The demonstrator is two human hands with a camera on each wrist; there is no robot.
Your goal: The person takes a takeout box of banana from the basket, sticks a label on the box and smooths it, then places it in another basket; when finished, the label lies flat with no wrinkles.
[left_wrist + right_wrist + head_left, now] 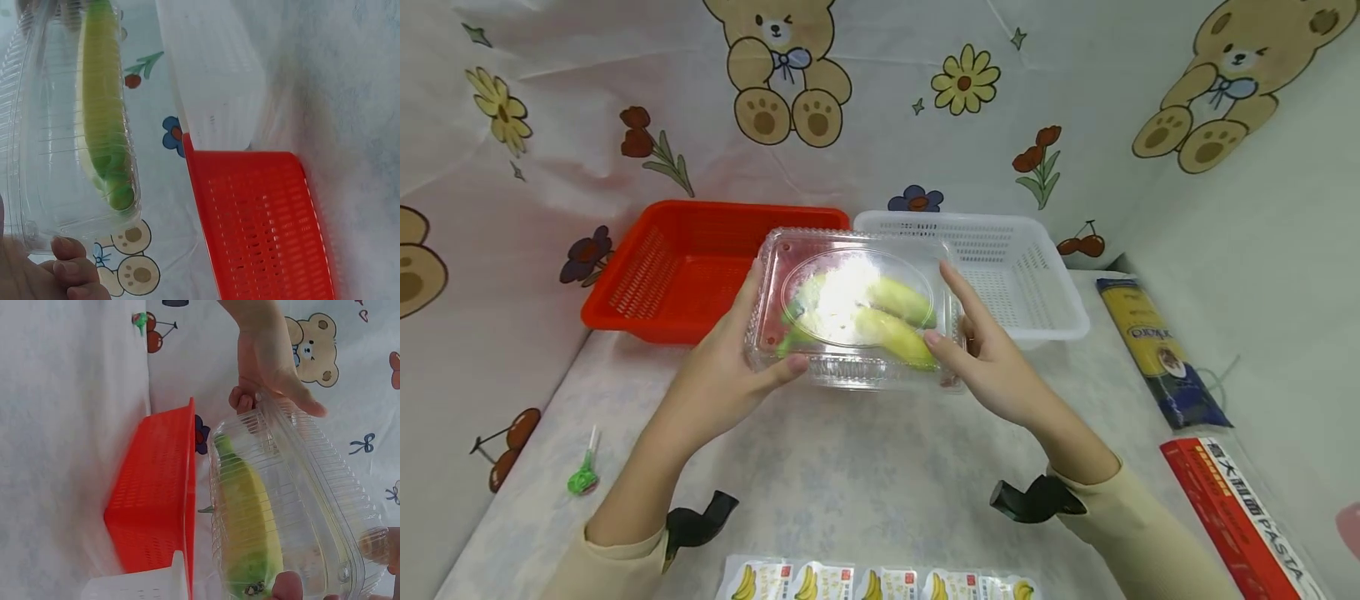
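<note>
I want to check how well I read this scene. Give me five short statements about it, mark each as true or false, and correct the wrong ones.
1. The left hand and the right hand both hold the clear plastic box. True.
2. The plastic box is empty. False: bananas are inside it.
3. In the head view, the red basket is left of the white basket. True.
4. The green lollipop lies in the red basket. False: it lies on the table.
5. The sheet of banana stickers is behind the baskets. False: it lies at the near edge of the head view.
</note>
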